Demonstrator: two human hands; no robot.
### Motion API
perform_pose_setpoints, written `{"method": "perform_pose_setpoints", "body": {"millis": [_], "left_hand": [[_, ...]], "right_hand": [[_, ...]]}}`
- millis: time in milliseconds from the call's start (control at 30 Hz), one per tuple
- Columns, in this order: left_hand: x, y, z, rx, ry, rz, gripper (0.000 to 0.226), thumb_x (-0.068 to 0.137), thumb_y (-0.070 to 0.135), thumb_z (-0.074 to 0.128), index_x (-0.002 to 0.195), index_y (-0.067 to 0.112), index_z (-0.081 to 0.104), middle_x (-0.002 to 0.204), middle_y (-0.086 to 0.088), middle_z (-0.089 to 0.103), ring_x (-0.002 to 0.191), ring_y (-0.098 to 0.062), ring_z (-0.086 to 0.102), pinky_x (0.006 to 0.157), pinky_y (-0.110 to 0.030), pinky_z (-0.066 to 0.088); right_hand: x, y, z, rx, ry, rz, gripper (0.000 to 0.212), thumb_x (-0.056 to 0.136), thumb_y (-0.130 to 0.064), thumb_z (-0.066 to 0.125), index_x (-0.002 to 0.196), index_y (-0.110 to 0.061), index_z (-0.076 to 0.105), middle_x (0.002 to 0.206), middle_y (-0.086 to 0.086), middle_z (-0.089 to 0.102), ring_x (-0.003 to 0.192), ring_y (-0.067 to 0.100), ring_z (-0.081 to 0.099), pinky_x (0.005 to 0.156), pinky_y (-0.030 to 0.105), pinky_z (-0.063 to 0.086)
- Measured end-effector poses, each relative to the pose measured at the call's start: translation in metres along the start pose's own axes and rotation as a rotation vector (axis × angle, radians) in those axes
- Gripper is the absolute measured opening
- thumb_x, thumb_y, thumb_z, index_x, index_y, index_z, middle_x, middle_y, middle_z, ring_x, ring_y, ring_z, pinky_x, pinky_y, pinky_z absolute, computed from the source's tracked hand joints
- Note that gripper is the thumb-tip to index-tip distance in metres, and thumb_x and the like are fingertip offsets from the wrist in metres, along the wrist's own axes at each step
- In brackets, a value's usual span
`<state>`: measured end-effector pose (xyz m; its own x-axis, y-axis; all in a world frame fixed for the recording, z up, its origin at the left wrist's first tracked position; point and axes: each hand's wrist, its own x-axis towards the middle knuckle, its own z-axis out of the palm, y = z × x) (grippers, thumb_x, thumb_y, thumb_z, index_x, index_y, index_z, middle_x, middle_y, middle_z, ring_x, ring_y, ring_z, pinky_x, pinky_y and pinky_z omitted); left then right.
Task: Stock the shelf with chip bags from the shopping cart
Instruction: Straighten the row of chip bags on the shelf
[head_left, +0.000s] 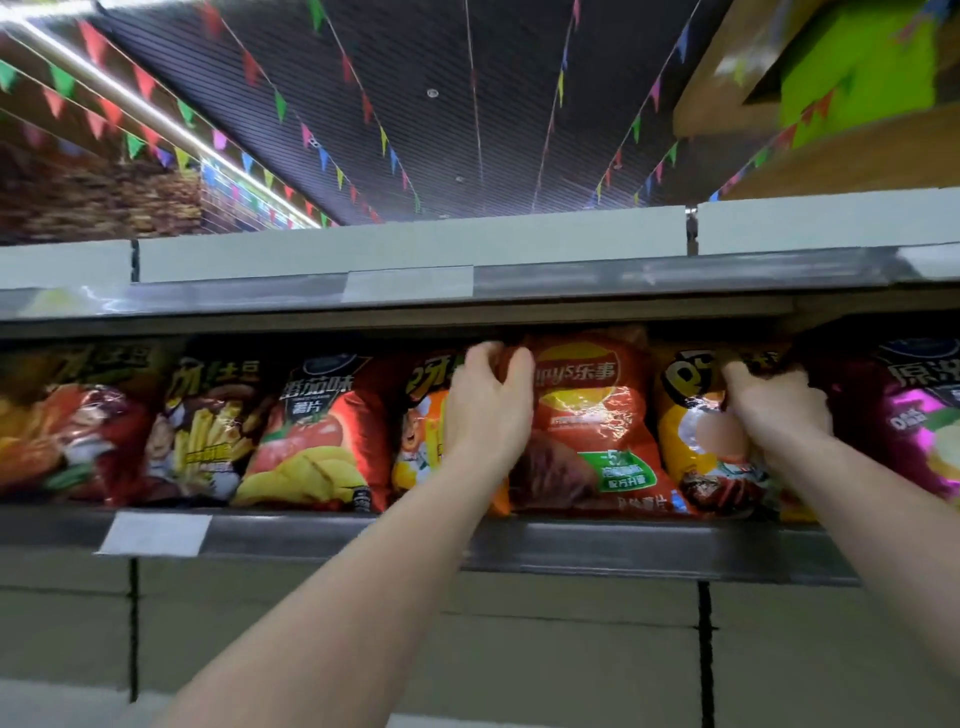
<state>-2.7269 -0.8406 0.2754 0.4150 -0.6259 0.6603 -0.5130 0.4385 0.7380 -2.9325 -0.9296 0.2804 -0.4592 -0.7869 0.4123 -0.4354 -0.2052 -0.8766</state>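
On shelf (519, 543), red chip bag (587, 415) sits between left hand (485, 405) and right hand (774, 410).

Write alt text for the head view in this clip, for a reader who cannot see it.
Two bare hands reach up to a shelf packed with upright chip bags: the left hand grips the upper left edge of a red Lay's bag, and the right hand holds the yellow bag beside it. Strings of coloured pennants cross the dark ceiling above.
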Motion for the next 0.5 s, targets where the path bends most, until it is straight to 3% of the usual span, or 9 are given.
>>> {"method": "perform_pose_setpoints", "body": {"millis": [133,267,500], "left_hand": [[0.017,-0.023,-0.038,0.239,0.195,0.046,0.048,0.097,0.033,0.045,0.139,0.008,0.042,0.141,-0.016,0.044,0.132,-0.030,0.035,0.107,-0.034,0.025],[0.028,-0.041,-0.047,0.356,0.078,-0.111,0.064,0.097,0.047,0.037,0.149,0.011,0.026,0.148,-0.022,0.033,0.139,-0.033,0.026,0.113,-0.038,0.019],[0.005,-0.034,0.002,0.605,-0.103,-0.113,0.086,0.084,0.074,0.035,0.149,0.019,0.024,0.157,-0.017,0.013,0.144,-0.036,0.010,0.113,-0.055,0.016]], "right_hand": [[-0.018,-0.011,0.010,-0.128,0.097,-0.065,0.076,0.089,-0.048,0.047,0.140,0.004,0.027,0.146,0.024,0.026,0.137,0.036,0.022,0.107,0.053,0.020],[-0.022,-0.008,0.010,-0.148,0.035,-0.076,0.079,0.088,-0.054,0.046,0.142,0.000,0.025,0.146,0.023,0.026,0.133,0.040,0.028,0.107,0.056,0.025],[-0.035,-0.017,0.014,-0.148,-0.040,-0.071,0.084,0.082,-0.066,0.046,0.141,-0.008,0.030,0.143,0.018,0.030,0.129,0.040,0.034,0.104,0.054,0.029]]}}
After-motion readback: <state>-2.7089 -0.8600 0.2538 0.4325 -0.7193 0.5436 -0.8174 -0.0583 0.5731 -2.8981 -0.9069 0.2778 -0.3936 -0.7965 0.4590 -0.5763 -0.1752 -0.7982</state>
